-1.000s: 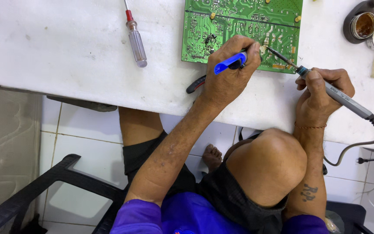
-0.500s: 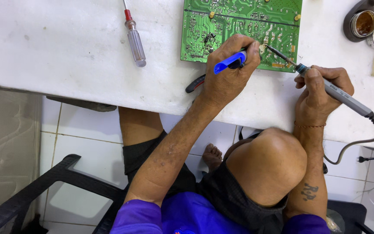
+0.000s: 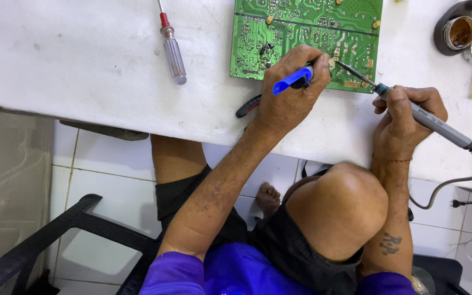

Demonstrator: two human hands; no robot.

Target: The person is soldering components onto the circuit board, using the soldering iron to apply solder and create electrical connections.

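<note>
White tiled floor shows below a pale, scuffed worktop [image 3: 83,71], and I am looking straight down over it at a seated person's raised knee and two bare forearms. A green circuit board [image 3: 301,33] lies flat near the far edge, solder side up, so its joints are exposed. My view has the left hand [image 3: 288,98] resting its heel on the worktop at the board's near edge, fingers curled tight around a blue-handled tool [image 3: 292,80]; its tip is hidden behind the fingers, so I cannot tell what kind it is. The right hand [image 3: 405,117] is closed around a grey soldering iron [image 3: 411,112], gripped like a pen, with the thin tip slanting up-left onto the board just beside the left fingers. Its cord trails off the worktop's right edge.

A clear-handled screwdriver with a red collar [image 3: 171,50] lies well apart to the left. Red-and-black plier handles [image 3: 248,105] poke out beneath the left wrist. Two small round tins [image 3: 468,38] sit at the far right.
</note>
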